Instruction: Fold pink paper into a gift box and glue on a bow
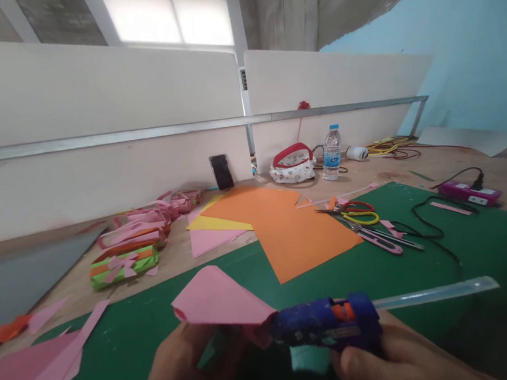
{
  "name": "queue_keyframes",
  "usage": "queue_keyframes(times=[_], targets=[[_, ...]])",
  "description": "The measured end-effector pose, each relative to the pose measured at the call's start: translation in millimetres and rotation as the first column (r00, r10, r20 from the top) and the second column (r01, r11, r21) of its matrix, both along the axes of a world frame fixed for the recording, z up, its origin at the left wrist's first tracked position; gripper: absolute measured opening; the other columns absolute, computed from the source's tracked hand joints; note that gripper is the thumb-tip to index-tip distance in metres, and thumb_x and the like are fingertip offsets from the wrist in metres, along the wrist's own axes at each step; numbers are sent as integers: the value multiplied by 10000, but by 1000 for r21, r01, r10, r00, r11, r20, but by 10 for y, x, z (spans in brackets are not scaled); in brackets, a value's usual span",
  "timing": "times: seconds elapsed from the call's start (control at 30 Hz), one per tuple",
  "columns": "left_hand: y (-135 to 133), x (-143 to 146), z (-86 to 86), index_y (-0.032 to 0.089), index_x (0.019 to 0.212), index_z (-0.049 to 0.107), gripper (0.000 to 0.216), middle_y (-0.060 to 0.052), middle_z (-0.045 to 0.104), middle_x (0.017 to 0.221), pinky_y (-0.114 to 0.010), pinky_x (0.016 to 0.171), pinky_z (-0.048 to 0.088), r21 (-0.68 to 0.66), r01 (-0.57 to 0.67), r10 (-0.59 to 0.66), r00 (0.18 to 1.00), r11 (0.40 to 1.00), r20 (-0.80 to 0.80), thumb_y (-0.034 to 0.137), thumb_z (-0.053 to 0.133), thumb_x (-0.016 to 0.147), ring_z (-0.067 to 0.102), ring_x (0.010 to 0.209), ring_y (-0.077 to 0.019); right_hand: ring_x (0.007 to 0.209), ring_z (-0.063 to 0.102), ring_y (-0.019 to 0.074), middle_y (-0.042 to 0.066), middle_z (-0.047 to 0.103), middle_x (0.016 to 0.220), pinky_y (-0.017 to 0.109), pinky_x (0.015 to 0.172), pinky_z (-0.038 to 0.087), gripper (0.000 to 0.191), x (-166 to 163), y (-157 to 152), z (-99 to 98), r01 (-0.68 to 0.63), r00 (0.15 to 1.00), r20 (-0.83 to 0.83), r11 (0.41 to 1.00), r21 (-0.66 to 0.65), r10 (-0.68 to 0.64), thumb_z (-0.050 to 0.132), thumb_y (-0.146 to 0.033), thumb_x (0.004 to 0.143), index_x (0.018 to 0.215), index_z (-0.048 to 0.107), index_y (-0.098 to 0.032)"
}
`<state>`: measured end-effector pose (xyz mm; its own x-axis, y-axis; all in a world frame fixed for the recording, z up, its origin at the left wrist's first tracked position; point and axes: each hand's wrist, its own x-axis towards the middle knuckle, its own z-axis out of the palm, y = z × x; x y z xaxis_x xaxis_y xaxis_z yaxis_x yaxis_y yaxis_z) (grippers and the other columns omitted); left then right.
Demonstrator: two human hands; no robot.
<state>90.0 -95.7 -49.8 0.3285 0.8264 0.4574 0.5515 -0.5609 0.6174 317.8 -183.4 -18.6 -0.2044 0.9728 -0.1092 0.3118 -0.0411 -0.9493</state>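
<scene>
Above the green mat (132,324), folded pink paper (219,298) is grasped at its lower left by the left hand (178,364), apparently so it is steadied. The glue gun (311,325) is gripped by the right hand (381,357), nearly level, long axis running left to right. Its front is aimed left at the paper's right end; the tip is hidden. The clear stick (438,294) is pointed right, away from the paper.

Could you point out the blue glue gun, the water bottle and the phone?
Blue glue gun (323,325), head view: middle of its body.
Water bottle (332,158), head view: its label.
Phone (222,172), head view: its dark screen.
</scene>
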Motion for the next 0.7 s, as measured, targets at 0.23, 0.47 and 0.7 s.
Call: queue_keyframes(times=[0.23, 0.47, 0.7], targets=[[-15, -23, 0, 297, 778, 659, 139, 45, 730, 731, -222, 619, 528, 4, -77, 77, 994, 997, -77, 359, 536, 766, 669, 631, -141, 795, 600, 229, 9, 684, 907, 282, 688, 499, 424, 80, -49, 23, -40, 998, 41, 999, -38, 41, 516, -524, 824, 1183, 629, -329], [-22, 11, 52, 288, 746, 665, 125, 57, 729, 688, -222, 597, 521, 64, -64, 67, 997, 996, -45, 372, 573, 754, 661, 591, -139, 802, 581, 219, 21, 659, 881, 277, 705, 479, 408, 112, -69, 18, 5, 999, 49, 1000, -26, -4, 538, -536, 813, 1120, 668, -301], [25, -3, 51, 349, 775, 652, 80, 109, 731, 722, -189, 605, 529, 154, 42, -36, 999, 987, -38, 340, 573, 780, 675, 616, -118, 573, 477, 120, -2, 505, 603, 225, 609, 450, 448, 144, -90, -101, 64, 998, 2, 985, -161, -65, 508, -591, 816, 803, 682, -178]])
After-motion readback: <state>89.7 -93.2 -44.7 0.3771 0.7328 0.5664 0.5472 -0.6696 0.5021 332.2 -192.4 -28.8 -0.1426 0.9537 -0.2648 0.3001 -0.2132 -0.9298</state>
